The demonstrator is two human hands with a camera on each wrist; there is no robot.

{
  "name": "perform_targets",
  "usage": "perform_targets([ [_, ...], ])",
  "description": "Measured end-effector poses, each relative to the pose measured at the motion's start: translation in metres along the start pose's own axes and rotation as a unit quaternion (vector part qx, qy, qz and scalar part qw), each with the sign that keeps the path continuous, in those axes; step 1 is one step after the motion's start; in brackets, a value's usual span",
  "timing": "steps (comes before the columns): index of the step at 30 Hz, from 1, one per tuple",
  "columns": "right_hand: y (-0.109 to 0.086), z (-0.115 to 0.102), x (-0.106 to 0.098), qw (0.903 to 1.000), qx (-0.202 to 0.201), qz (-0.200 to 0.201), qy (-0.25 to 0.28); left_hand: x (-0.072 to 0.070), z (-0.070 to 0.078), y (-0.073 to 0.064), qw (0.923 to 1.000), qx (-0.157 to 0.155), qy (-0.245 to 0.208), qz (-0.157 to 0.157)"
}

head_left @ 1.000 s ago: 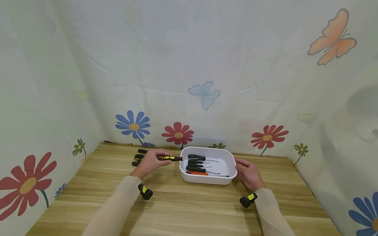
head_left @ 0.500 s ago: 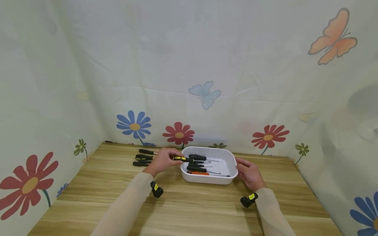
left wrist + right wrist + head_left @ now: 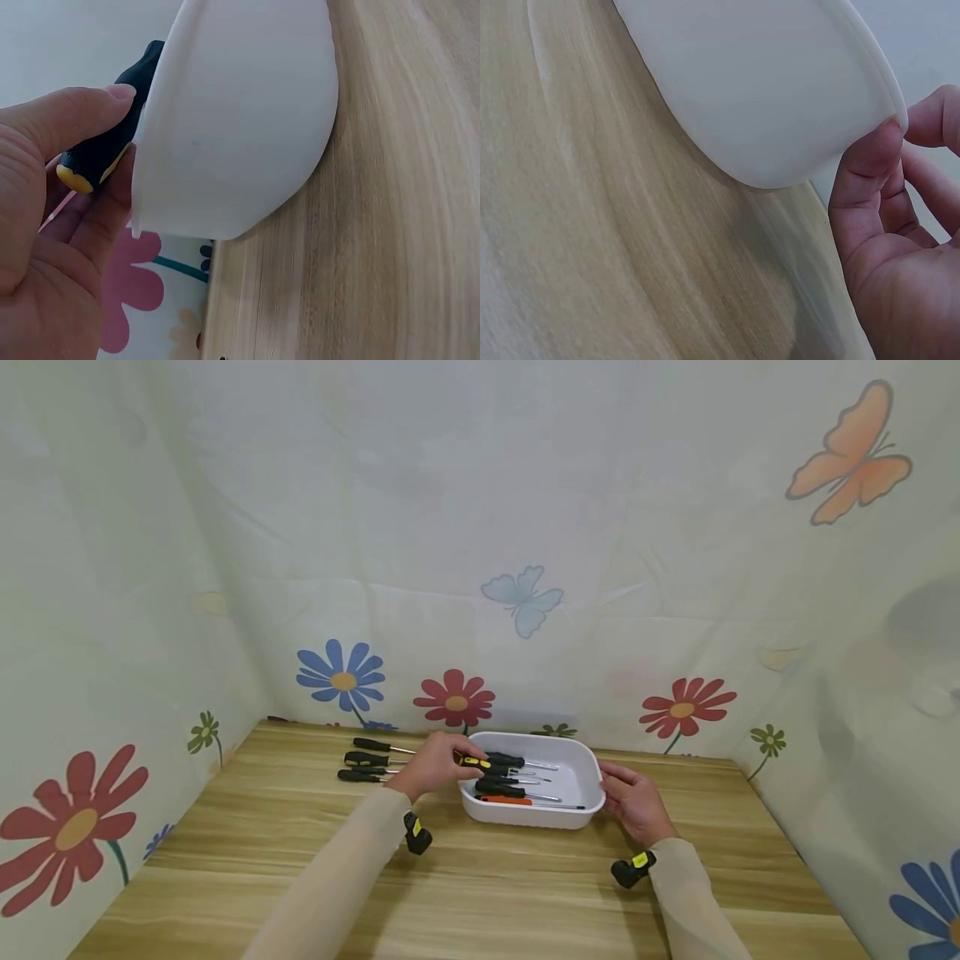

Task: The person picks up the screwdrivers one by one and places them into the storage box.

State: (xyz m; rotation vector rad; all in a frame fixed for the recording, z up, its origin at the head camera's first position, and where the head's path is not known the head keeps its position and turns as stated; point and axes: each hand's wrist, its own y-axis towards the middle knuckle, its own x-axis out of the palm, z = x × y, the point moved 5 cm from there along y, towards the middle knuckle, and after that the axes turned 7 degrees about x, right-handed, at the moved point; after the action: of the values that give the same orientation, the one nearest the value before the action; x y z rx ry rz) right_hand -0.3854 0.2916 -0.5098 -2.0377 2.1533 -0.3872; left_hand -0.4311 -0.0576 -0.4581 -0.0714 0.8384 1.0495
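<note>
A black-and-yellow screwdriver [image 3: 474, 762] is pinched by its handle between the thumb and fingers of my left hand [image 3: 437, 763], over the left end of a white plastic box [image 3: 525, 815]. The left wrist view shows that handle [image 3: 112, 146] right at the box's rim, its shaft hidden behind the wall. At the opposite end, my right hand [image 3: 636, 803] grips the box's rim, with thumb outside and a finger over the edge in the right wrist view. Several black-handled screwdrivers [image 3: 501, 789] and one orange-handled screwdriver [image 3: 510, 800] lie in the box, shafts pointing right.
Left of the box, several more dark-handled screwdrivers [image 3: 366, 759] lie side by side on the wooden table [image 3: 510, 893], partly behind my left hand. A floral curtain [image 3: 570, 635] closes off the back and both sides.
My left hand has carried the black-and-yellow screwdriver rightward, from beside the box to over its left end, uncovering more of the screwdrivers on the table. My right hand stays at the rim.
</note>
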Motion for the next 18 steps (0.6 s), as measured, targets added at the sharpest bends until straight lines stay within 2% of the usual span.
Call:
perform_targets([
  [9, 0.001, 0.001, -0.001, 1.0, 0.0, -0.003, 0.005, 0.012, 0.003, 0.009, 0.9995, -0.002, 0.023, -0.021],
  [14, 0.002, 0.002, -0.001, 1.0, -0.001, -0.003, 0.008, 0.017, 0.005, 0.014, 0.9978, -0.02, 0.043, -0.047],
  [18, 0.003, 0.001, -0.001, 1.0, 0.0, -0.001, 0.007, 0.02, 0.006, 0.018, 0.995, -0.019, 0.07, -0.068],
])
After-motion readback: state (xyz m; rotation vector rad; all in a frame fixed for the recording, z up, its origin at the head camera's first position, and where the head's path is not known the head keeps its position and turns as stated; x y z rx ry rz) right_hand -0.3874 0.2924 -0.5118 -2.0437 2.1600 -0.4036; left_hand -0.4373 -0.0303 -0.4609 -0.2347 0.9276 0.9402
